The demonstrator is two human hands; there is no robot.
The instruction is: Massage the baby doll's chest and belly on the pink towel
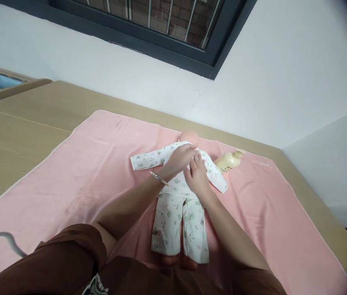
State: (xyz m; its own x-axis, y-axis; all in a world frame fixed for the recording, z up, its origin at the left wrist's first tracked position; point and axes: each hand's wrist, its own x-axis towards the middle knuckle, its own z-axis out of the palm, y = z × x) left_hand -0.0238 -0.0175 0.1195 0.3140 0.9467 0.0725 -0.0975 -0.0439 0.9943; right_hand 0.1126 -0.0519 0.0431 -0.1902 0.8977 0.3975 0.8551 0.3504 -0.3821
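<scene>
— Where is the baby doll?
— On its back on the pink towel, head at twelve o'clock, feet at six.
— And the hands?
— The left hand and the right hand both rest on its chest, fingers bent, pinching the printed top.
— Anything nearby?
— A cream lotion bottle lies at two o'clock, on the towel over the wooden surface.

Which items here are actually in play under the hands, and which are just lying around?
In play:
- doll, lying on its back
- doll's printed top, both hands on its chest
- left hand
- right hand
- pink towel under the doll

Lying about:
- cream bottle, on its side beside the doll's arm
- wooden table
- grey cable at the towel's near left edge
</scene>
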